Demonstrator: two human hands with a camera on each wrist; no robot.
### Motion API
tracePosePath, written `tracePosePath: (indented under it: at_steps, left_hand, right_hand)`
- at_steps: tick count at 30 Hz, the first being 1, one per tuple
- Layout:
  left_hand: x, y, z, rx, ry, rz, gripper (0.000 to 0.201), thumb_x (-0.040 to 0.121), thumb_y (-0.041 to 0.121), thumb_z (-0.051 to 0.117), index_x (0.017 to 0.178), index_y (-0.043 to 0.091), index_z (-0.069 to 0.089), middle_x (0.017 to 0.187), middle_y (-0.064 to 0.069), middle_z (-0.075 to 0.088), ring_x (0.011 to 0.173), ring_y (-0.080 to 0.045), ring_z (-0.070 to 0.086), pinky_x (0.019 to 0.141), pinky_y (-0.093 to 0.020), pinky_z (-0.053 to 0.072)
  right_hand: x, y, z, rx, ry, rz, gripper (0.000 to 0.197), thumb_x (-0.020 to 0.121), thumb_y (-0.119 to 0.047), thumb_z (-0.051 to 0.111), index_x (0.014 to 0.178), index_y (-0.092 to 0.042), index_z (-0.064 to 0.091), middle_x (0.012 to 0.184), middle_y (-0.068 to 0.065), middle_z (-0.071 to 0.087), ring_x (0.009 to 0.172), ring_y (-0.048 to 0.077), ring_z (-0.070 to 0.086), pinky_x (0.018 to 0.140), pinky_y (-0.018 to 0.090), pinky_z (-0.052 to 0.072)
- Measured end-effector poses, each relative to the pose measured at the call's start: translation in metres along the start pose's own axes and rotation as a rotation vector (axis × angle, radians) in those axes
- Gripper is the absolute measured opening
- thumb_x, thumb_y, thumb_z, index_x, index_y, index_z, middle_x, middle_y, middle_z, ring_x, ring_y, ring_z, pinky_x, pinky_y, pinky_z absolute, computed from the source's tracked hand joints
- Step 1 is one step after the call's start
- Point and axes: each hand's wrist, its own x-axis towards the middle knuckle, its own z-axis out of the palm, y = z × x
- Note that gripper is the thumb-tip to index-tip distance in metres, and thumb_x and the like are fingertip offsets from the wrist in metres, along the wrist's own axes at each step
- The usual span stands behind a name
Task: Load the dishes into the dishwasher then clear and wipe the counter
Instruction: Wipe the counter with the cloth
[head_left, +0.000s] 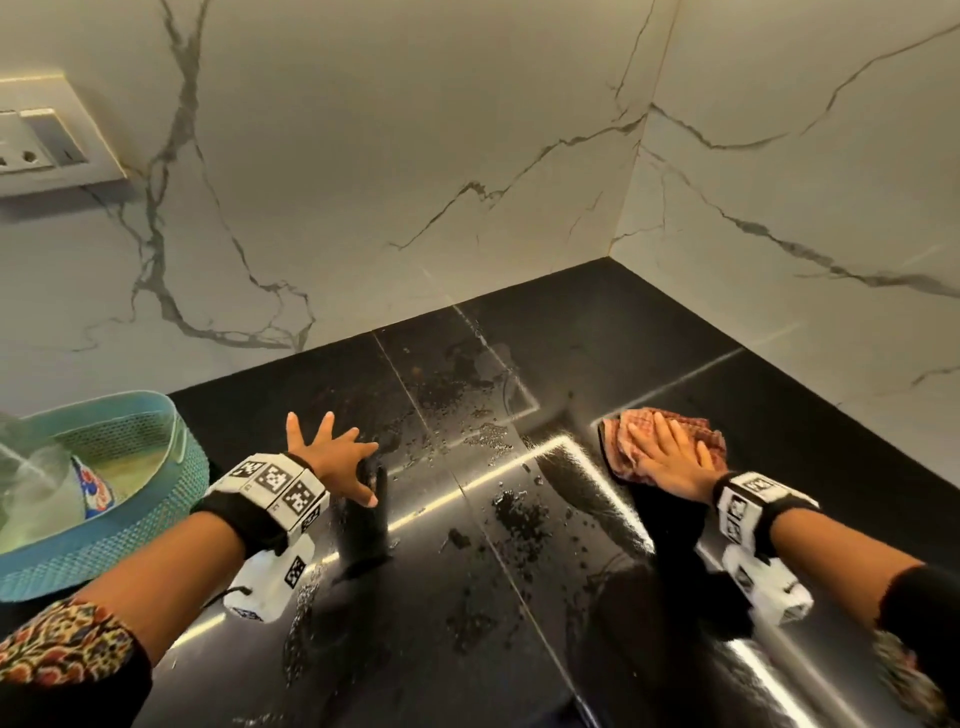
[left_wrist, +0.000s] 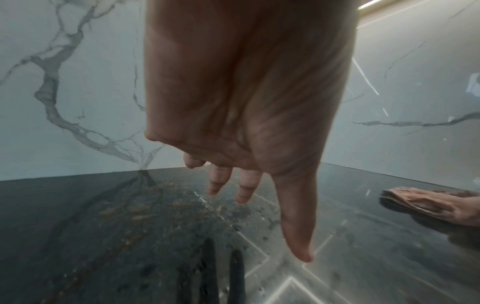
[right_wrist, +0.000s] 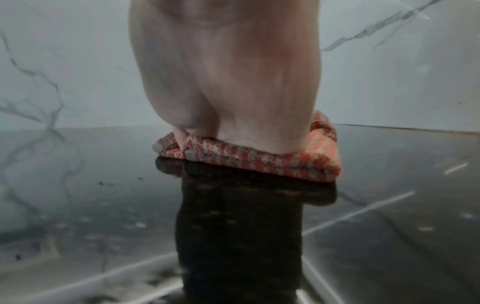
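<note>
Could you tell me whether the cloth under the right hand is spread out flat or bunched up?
Bunched up. The cloth lies in folded layers under the flat right hand, its stacked edges showing in the right wrist view.

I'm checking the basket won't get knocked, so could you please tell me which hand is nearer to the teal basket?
Left. The left hand is spread open just right of the teal basket, apart from it. The right hand presses the checked cloth far across the black counter.

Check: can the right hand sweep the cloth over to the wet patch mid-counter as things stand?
Probably yes. The right hand presses flat on the cloth, and only bare black counter lies between it and the wet patch. The left hand, fingers spread, hovers just left of the patch and may need to shift.
</note>
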Motion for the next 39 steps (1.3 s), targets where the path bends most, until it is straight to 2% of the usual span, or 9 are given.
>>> tracePosePath:
  at_steps: [7, 11, 15, 19, 25, 33, 35, 37, 39]
  left_hand:
    - [-0.014, 0.031, 0.015, 0.024, -0.022, 0.092, 0.080, 0.084, 0.055, 0.054, 0.148, 0.031, 0.012, 0.158, -0.001, 0.002, 0.143, -0.033, -0.014, 0.102, -0.067, -0.016]
    - [-0.016, 0.042, 0.017, 0.072, 0.001, 0.115, 0.081, 0.084, 0.053, 0.056, 0.148, 0.032, 0.012, 0.158, -0.001, 0.002, 0.143, -0.033, -0.015, 0.102, -0.067, -0.015]
    - [-0.017, 0.037, 0.021, 0.197, 0.039, 0.087, 0.080, 0.082, 0.058, 0.055, 0.147, 0.032, 0.016, 0.158, -0.002, 0.002, 0.143, -0.034, -0.014, 0.102, -0.069, -0.015]
    - [-0.021, 0.028, 0.032, 0.289, 0.089, 0.059, 0.076, 0.080, 0.061, 0.053, 0.145, 0.034, 0.025, 0.158, -0.002, 0.005, 0.142, -0.035, -0.015, 0.100, -0.070, -0.017]
    - [-0.017, 0.026, 0.032, 0.177, 0.097, 0.059, 0.064, 0.084, 0.056, 0.054, 0.141, 0.035, 0.035, 0.158, 0.002, 0.010, 0.143, -0.034, -0.014, 0.102, -0.072, -0.013]
    - [-0.004, 0.026, 0.019, 0.165, 0.073, 0.061, 0.049, 0.087, 0.053, 0.051, 0.132, 0.035, 0.048, 0.156, 0.006, 0.016, 0.143, -0.032, -0.012, 0.101, -0.071, -0.013]
    - [-0.001, 0.025, 0.019, 0.158, 0.065, 0.066, 0.048, 0.087, 0.053, 0.051, 0.131, 0.036, 0.049, 0.156, 0.006, 0.017, 0.144, -0.032, -0.011, 0.101, -0.071, -0.013]
    - [0.000, 0.023, 0.020, 0.148, 0.060, 0.068, 0.049, 0.087, 0.053, 0.051, 0.133, 0.036, 0.047, 0.156, 0.007, 0.017, 0.144, -0.032, -0.011, 0.101, -0.071, -0.012]
    - [-0.001, 0.020, 0.021, 0.134, 0.050, 0.068, 0.051, 0.087, 0.053, 0.050, 0.135, 0.036, 0.044, 0.156, 0.007, 0.016, 0.144, -0.031, -0.011, 0.102, -0.071, -0.012]
  right_hand:
    - [-0.039, -0.056, 0.033, -0.172, -0.026, -0.310, 0.061, 0.092, -0.063, 0.010, 0.144, -0.041, -0.016, 0.148, 0.001, -0.034, 0.139, 0.025, -0.028, 0.111, 0.053, -0.014]
    - [-0.096, -0.036, 0.065, -0.253, -0.096, -0.498, 0.085, 0.047, -0.082, -0.031, 0.127, -0.052, -0.027, 0.138, -0.003, -0.043, 0.132, 0.021, -0.037, 0.106, 0.042, -0.023]
    - [-0.119, 0.010, 0.071, -0.227, -0.201, -0.473, 0.064, 0.070, -0.079, -0.009, 0.127, -0.056, -0.023, 0.144, -0.006, -0.040, 0.130, 0.016, -0.041, 0.107, 0.038, -0.025]
    - [-0.095, 0.018, 0.061, -0.164, -0.175, -0.349, 0.048, 0.099, -0.047, 0.017, 0.131, -0.051, -0.019, 0.145, -0.007, -0.038, 0.133, 0.015, -0.036, 0.110, 0.041, -0.020]
    - [-0.059, -0.046, 0.047, -0.086, -0.055, -0.269, 0.056, 0.099, -0.050, 0.020, 0.142, -0.046, -0.015, 0.151, -0.001, -0.032, 0.139, 0.020, -0.029, 0.111, 0.050, -0.016]
    - [-0.113, -0.090, 0.087, -0.289, -0.048, -0.615, 0.068, 0.080, -0.074, 0.007, 0.140, -0.050, -0.015, 0.142, -0.001, -0.040, 0.134, 0.022, -0.039, 0.106, 0.045, -0.027]
    - [-0.125, -0.063, 0.107, -0.425, 0.049, -0.708, 0.061, 0.091, -0.066, 0.014, 0.145, -0.047, -0.007, 0.154, 0.007, -0.019, 0.142, 0.025, -0.022, 0.109, 0.046, -0.021]
    - [-0.139, -0.035, 0.104, -0.495, -0.053, -0.498, 0.062, 0.092, -0.065, 0.011, 0.148, -0.040, 0.006, 0.155, 0.010, 0.018, 0.142, 0.028, 0.013, 0.108, 0.046, 0.001]
    - [-0.139, -0.012, 0.096, -0.494, -0.084, -0.476, 0.061, 0.089, -0.070, 0.013, 0.145, -0.049, -0.002, 0.158, 0.008, 0.005, 0.144, 0.023, -0.001, 0.109, 0.044, -0.006]
